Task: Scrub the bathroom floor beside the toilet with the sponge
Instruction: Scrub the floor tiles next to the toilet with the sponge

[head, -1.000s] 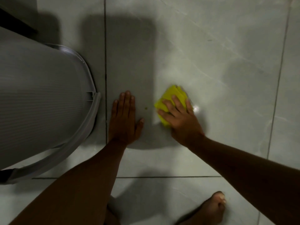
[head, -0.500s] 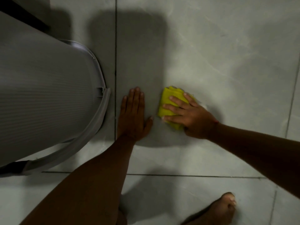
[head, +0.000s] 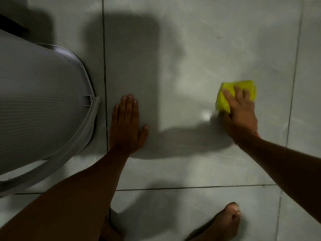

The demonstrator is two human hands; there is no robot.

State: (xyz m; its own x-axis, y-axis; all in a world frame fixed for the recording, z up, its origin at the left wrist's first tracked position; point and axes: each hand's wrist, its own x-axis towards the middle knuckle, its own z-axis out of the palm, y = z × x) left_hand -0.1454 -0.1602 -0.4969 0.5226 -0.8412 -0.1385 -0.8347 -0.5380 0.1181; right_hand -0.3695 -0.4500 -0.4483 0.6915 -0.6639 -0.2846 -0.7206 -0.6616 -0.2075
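Observation:
A yellow sponge (head: pixel 224 99) lies flat on the grey tiled floor (head: pixel 182 58), right of centre. My right hand (head: pixel 240 113) presses down on it, fingers spread over its top and covering its near half. My left hand (head: pixel 126 127) rests flat on the tile with fingers together, palm down, holding nothing, just right of a dark grout line. The white toilet (head: pixel 40 108) fills the left side, its curved base edge a short gap from my left hand.
My bare right foot (head: pixel 224 223) stands on the tile at the bottom right. Dark grout lines (head: pixel 105 70) run up the floor and across below my arms. A wide shadow covers the tile between toilet and sponge.
My right hand has slid the sponge far to the right, away from my left hand. The left hand has stayed planted on the floor.

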